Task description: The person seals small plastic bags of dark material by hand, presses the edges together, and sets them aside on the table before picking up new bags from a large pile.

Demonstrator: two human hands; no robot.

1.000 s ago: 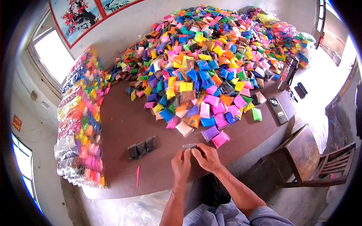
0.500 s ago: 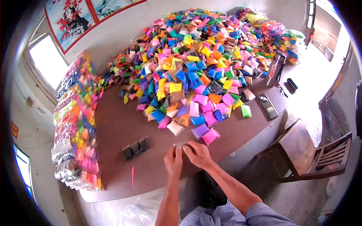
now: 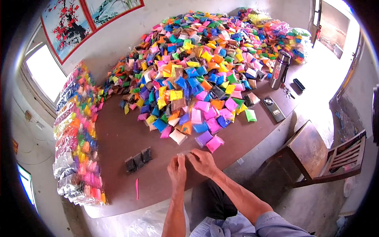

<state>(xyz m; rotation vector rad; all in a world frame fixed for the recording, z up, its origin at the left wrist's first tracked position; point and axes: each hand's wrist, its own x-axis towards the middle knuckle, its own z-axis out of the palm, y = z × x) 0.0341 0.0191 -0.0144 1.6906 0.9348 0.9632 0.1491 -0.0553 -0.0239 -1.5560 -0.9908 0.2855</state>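
My left hand (image 3: 177, 169) and my right hand (image 3: 202, 161) are close together over the front of the brown table (image 3: 158, 183). Both have fingers pinched around a small, clear, filmy thing (image 3: 184, 153) that I cannot make out well. To the left lie black packets (image 3: 138, 159) side by side, with a pink stick-like tool (image 3: 137, 189) below them. Just beyond my hands are a pink packet (image 3: 214, 143), a purple packet (image 3: 203, 138) and a pale packet (image 3: 177, 136), at the near edge of a big heap of colourful packets (image 3: 193, 83).
Filled clear bags (image 3: 77, 146) line the table's left edge. On the right are a metal flask (image 3: 280, 70), keys (image 3: 289, 93), a black case (image 3: 299, 84) and a dark rectangular device (image 3: 272, 109). A wooden chair (image 3: 312, 154) stands right of the table.
The whole view has shifted slightly, with table items now a little further left. My hands remain together, and the fingers of my right hand have shifted slightly around the clear thing.
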